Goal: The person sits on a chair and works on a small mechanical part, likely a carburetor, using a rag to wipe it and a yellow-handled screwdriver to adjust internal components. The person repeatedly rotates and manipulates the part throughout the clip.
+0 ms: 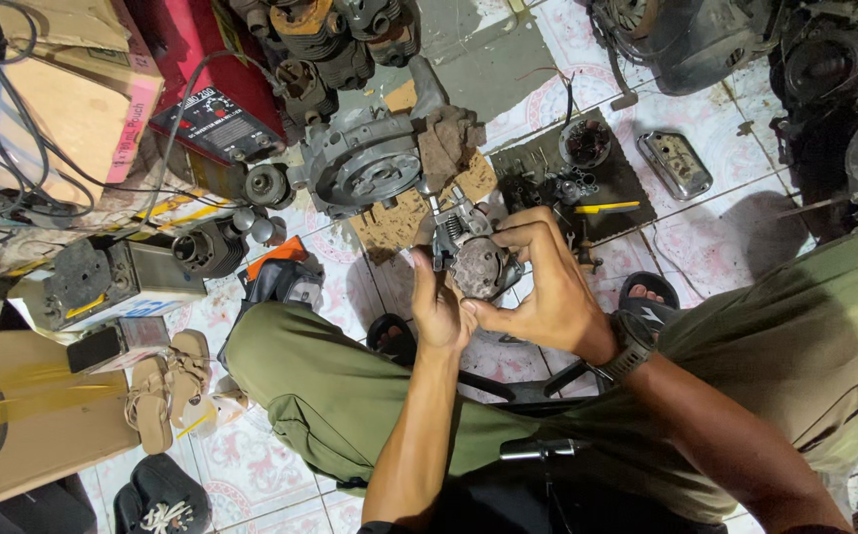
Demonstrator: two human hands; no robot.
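Gripping a small metal engine part [476,259] from both sides, left hand [439,307] and right hand [546,287] clasp it above the tiled floor [716,213].

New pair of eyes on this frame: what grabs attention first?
First, the two hands at the centre: the left hand and right hand together grip a small grey metal engine part above the tiled floor. Just beyond it, a bigger engine casing lies on cardboard, with a dark mat of small parts to its right. A pair of tan sandals sits at lower left.
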